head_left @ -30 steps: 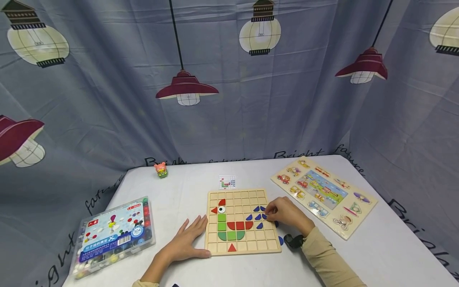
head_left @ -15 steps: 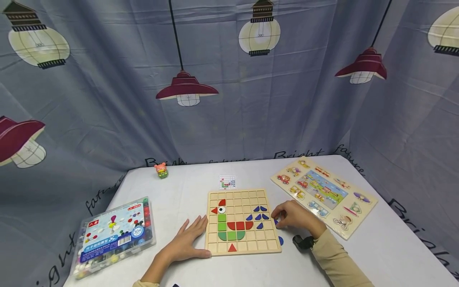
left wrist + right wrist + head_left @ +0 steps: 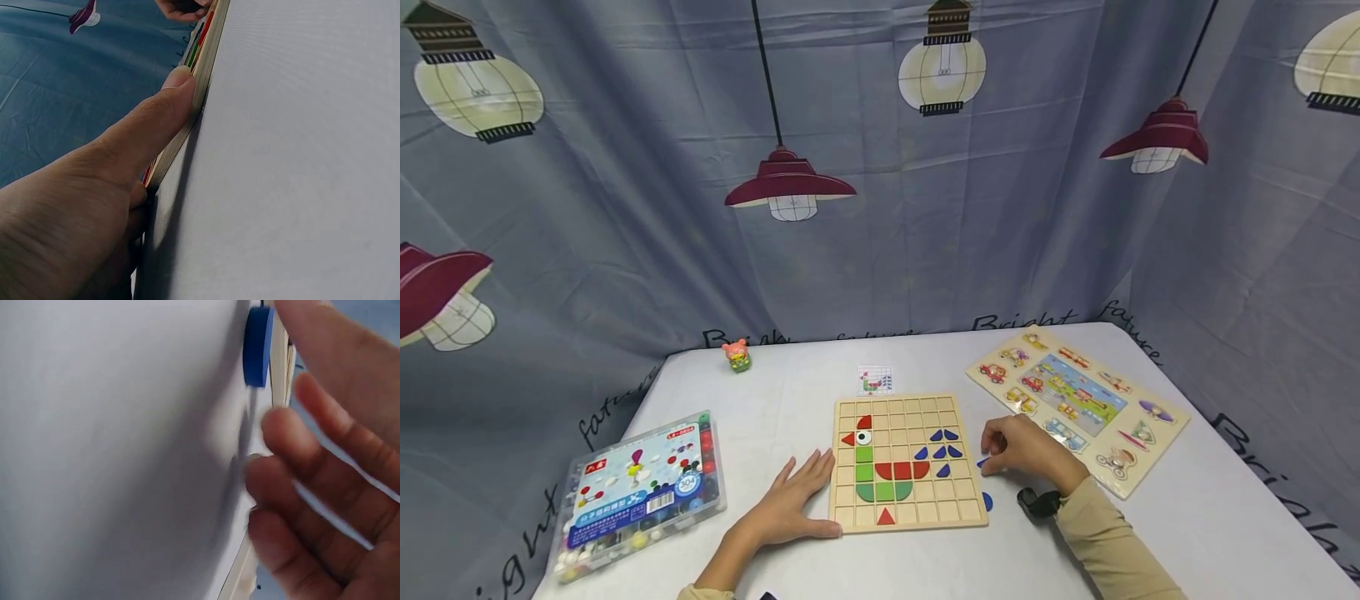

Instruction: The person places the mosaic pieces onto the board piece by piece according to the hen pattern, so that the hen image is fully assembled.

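Observation:
A wooden grid board (image 3: 925,512) lies on the table with red, green and blue pieces in it, forming a bird shape. My left hand (image 3: 790,507) rests flat at its left side, fingers spread, the thumb (image 3: 150,119) against the near left edge. At the right edge, my right hand (image 3: 1026,452) pinches a small blue piece (image 3: 982,462) between thumb and index finger. Just nearer to me lies a blue half-round piece (image 3: 987,502) on the table; in the right wrist view a blue piece (image 3: 256,347) stands out beside the thumb.
A small pattern card (image 3: 876,381) lies behind the board. To the left is a clear case (image 3: 640,492) of coloured parts; a wooden vehicle puzzle (image 3: 1078,408) lies to the right. A little pink-and-green figure (image 3: 737,356) stands at the back left.
My right hand has drawn back from over the blue pieces on the board to its right side, shifting a small blue piece slightly away. My left hand has stayed put.

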`<state>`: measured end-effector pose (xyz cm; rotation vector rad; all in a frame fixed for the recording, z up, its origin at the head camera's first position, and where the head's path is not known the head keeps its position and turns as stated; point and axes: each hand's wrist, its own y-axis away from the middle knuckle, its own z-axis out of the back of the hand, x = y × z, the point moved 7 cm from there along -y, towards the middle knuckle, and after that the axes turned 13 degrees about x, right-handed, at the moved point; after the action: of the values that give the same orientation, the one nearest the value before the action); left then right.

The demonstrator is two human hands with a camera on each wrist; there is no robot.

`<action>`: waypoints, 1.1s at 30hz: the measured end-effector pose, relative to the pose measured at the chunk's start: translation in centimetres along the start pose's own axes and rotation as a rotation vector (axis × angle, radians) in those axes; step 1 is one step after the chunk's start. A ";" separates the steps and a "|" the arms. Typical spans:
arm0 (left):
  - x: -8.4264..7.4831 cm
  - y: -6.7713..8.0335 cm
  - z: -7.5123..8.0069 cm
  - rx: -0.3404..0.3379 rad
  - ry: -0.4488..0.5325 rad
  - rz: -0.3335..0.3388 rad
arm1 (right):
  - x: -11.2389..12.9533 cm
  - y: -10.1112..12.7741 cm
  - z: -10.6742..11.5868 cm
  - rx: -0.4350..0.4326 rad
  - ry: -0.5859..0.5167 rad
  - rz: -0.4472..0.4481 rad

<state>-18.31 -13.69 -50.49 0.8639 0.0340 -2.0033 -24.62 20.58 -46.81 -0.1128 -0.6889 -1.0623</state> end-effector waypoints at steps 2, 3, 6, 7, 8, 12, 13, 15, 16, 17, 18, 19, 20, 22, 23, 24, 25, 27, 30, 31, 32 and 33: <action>-0.1 0.0 0.1 -0.001 -0.001 -0.001 | 0.0 0.1 0.1 0.014 -0.005 0.022; -0.1 0.0 0.1 -0.002 -0.001 -0.002 | 0.0 0.1 0.1 0.025 -0.001 0.038; -0.2 0.1 0.1 -0.005 0.002 -0.008 | 0.0 0.1 -0.2 0.064 0.006 0.072; -0.2 0.1 0.1 -0.004 0.005 -0.007 | -0.1 0.0 -0.3 0.075 0.006 0.074; -0.2 0.1 0.1 -0.005 0.008 -0.007 | -0.2 0.0 -0.4 0.084 0.005 0.071; -0.1 0.0 0.0 -0.002 0.014 0.003 | -0.6 0.0 -0.6 0.102 -0.018 0.050; -0.1 0.0 0.0 -0.001 0.014 0.004 | -0.6 0.0 -0.7 0.106 -0.024 0.045; -0.1 0.0 0.0 -0.003 0.007 -0.001 | -0.8 0.0 -0.8 0.111 -0.035 0.031; -0.2 0.0 0.1 -0.005 0.003 -0.006 | -0.8 0.0 -0.8 0.112 -0.037 0.027; -0.2 0.1 0.1 -0.007 -0.002 -0.011 | -0.9 0.0 -0.9 0.113 -0.042 0.019; -0.3 0.1 0.1 -0.008 -0.006 -0.018 | -0.9 0.0 -0.9 0.112 -0.042 0.014; -0.3 0.1 0.1 -0.009 -0.008 -0.022 | -0.9 0.1 -0.9 0.112 -0.044 0.008; -0.4 0.1 0.2 -0.010 -0.011 -0.026 | -1.0 0.1 -0.9 0.111 -0.046 0.002; -0.4 0.1 0.2 -0.010 -0.013 -0.027 | -0.9 0.1 -0.9 0.108 -0.044 0.005; -0.4 0.2 0.2 -0.009 -0.013 -0.025 | -0.9 0.1 -0.9 0.108 -0.049 0.000; -0.4 0.1 0.2 -0.008 -0.014 -0.022 | -0.9 0.2 -0.8 0.108 -0.050 0.003; -0.4 0.1 0.2 -0.009 -0.015 -0.019 | -0.8 0.2 -0.8 0.108 -0.054 0.004; -0.4 0.1 0.2 -0.008 -0.017 -0.013 | -0.8 0.2 -0.8 0.108 -0.057 0.013; -0.4 0.1 0.3 -0.006 -0.015 -0.009 | -0.6 0.3 -0.8 0.107 -0.062 0.024; -0.4 0.1 0.3 -0.006 -0.013 -0.009 | -0.6 0.3 -0.7 0.106 -0.062 0.026; -0.4 0.1 0.2 -0.003 -0.009 -0.007 | -0.6 0.2 -0.8 0.106 -0.061 0.029; -0.4 0.1 0.2 -0.004 -0.006 -0.007 | -0.5 0.2 -0.7 0.104 -0.061 0.031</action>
<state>-18.23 -13.53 -50.08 0.8566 0.0374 -2.0115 -24.23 20.82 -47.64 -0.0660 -0.7944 -0.9946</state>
